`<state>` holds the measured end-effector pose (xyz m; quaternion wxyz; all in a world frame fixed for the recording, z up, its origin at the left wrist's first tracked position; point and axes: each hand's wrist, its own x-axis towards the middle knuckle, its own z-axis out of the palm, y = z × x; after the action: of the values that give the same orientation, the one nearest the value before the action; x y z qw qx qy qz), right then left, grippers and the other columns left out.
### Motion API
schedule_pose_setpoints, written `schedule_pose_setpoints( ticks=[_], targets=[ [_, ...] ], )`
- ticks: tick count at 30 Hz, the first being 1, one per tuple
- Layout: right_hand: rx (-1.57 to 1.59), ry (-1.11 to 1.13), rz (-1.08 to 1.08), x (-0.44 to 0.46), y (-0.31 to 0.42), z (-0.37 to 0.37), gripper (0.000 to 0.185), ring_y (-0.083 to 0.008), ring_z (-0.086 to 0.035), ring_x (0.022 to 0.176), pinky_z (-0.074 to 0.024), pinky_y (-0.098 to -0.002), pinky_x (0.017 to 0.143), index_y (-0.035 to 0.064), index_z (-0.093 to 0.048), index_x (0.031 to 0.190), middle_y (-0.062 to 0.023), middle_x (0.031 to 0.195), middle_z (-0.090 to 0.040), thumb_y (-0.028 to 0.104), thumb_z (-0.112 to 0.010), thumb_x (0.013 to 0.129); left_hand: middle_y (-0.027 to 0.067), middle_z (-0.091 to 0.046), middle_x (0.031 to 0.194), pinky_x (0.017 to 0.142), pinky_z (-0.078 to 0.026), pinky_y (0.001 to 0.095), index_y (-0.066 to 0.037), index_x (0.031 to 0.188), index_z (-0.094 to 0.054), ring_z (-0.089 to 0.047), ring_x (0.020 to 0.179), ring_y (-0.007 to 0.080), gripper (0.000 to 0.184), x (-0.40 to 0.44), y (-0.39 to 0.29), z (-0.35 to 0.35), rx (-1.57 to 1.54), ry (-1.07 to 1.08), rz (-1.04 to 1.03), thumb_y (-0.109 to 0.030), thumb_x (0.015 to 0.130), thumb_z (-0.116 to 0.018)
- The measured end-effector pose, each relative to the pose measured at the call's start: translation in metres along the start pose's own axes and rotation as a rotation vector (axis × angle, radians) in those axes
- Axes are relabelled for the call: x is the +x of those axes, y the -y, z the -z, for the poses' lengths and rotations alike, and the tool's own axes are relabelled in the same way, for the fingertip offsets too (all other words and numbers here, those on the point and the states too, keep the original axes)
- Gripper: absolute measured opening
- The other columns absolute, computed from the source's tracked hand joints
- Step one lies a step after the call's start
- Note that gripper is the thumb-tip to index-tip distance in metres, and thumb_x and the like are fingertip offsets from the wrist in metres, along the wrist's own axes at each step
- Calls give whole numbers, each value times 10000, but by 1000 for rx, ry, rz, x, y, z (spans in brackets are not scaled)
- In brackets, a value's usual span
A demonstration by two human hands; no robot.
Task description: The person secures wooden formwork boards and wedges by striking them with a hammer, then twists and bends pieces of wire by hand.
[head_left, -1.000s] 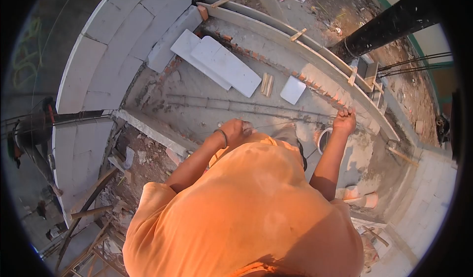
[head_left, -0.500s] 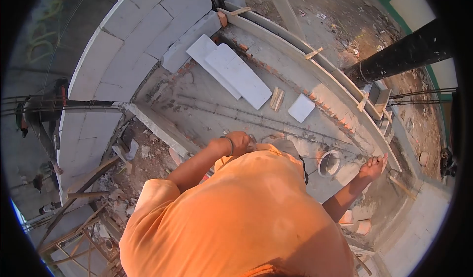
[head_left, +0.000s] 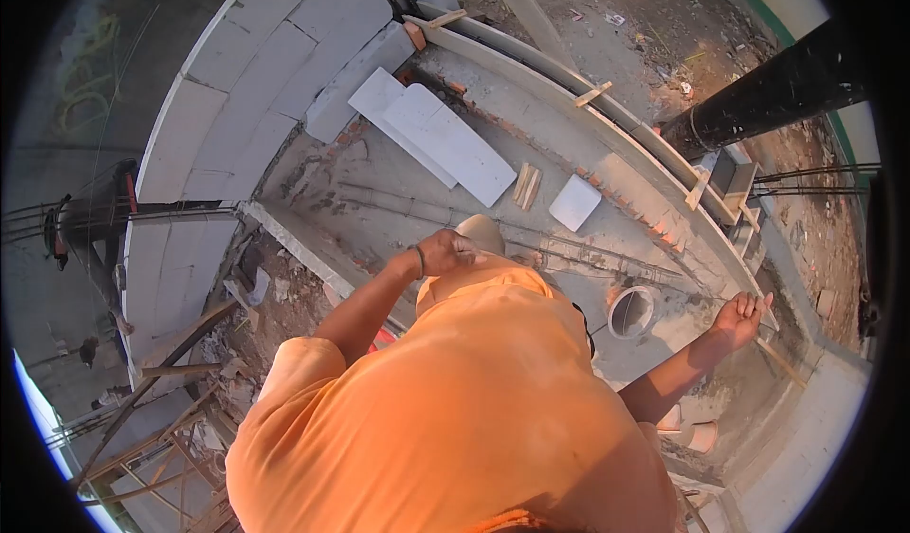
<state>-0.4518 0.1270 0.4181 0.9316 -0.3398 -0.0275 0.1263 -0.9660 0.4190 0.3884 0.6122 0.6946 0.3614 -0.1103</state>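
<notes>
My left hand [head_left: 445, 252] is closed in front of my waist, beside my bent knee [head_left: 482, 234]. Whatever is between its fingers is too small to make out. Stretched out to the right, my right hand [head_left: 741, 321] has its fingers curled in near the lower end of the long form board [head_left: 725, 272]. What it pinches, if anything, cannot be made out. A round bucket [head_left: 632, 313] stands on the floor between my body and my right hand. Tied steel bars [head_left: 417, 209] lie across the concrete floor ahead of me.
Long white slabs [head_left: 450, 144], small wood pieces [head_left: 528, 186] and a square white block [head_left: 575, 202] lie on the floor. A block wall [head_left: 256, 68] rises left, rubble [head_left: 284, 286] below it. A black pipe [head_left: 768, 87] slants in at right. Another person [head_left: 90, 225] is far left.
My right hand has moved farther right. My left hand has shifted left and forward, and my knee shows more in front of it. A thin line seen earlier near my right hand is now hard to see.
</notes>
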Motion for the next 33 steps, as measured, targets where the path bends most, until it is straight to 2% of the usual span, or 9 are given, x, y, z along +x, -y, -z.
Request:
schedule_pose_setpoints(
  ticks=[2,7,10,14,20,25,27,31,33],
  targets=[
    [9,-29,41,7,13,4,402,-88,-348,560,-313,-225,492,-37,-378,1298,-6,655,-365,6,-440,902,36,-661,786,690,-474,275,-31,904,-670,-579,723,109,215,3,-18,-3,40,-6,54,-233,874,-603],
    [-26,-239,172,-1,31,-29,427,-90,-359,529,-312,-223,438,-33,-374,1293,-21,683,-430,-5,-486,882,91,-654,788,669,-470,324,-50,867,-662,-605,718,179,206,11,-25,-7,103,-159,-178,-249,853,-609],
    [-49,-45,138,25,49,17,462,-89,-370,523,-324,-217,423,-34,-369,1297,-25,721,-460,13,-529,867,115,-657,822,674,-476,329,-75,889,-667,-617,728,238,192,10,-29,2,220,-204,-236,-252,840,-611],
    [-245,-81,165,25,48,-2,463,-79,-376,499,-306,-195,399,-41,-400,1277,-27,752,-474,30,-558,848,129,-653,848,685,-480,329,-107,914,-673,-606,732,285,184,7,-30,6,262,-194,-162,-258,831,-610],
    [-584,-102,366,7,62,-64,429,-72,-374,490,-264,-193,366,-29,-420,1286,-50,775,-498,51,-515,875,113,-663,861,694,-484,346,-131,933,-686,-625,761,280,204,40,-35,5,473,-133,-38,-290,828,-613],
    [-522,-162,630,-24,110,-147,379,-94,-365,456,-231,-192,384,-38,-489,1230,-73,802,-530,76,-524,870,95,-675,869,723,-480,341,-153,947,-697,-624,799,288,196,119,-49,10,403,-86,-411,-283,844,-592],
    [-643,-193,878,-18,135,-165,308,-108,-371,457,-261,-203,384,-43,-547,1151,-81,807,-547,90,-536,874,99,-675,873,729,-477,339,-137,948,-697,-622,813,292,189,150,-69,6,472,-119,-520,-264,847,-598],
    [-711,-242,1179,-23,162,-216,265,-121,-366,473,-297,-216,459,-99,-599,1059,-133,741,-574,73,-556,862,87,-679,847,728,-468,293,-105,954,-697,-627,800,196,181,147,-120,6,247,-34,-571,-234,848,-626],
    [-682,-194,1123,-22,172,-223,279,-113,-355,469,-298,-217,454,-101,-597,1060,-109,728,-561,99,-557,869,63,-685,834,727,-461,267,-83,951,-699,-616,789,132,185,132,-120,8,-22,112,-479,-230,857,-639]
  ],
)
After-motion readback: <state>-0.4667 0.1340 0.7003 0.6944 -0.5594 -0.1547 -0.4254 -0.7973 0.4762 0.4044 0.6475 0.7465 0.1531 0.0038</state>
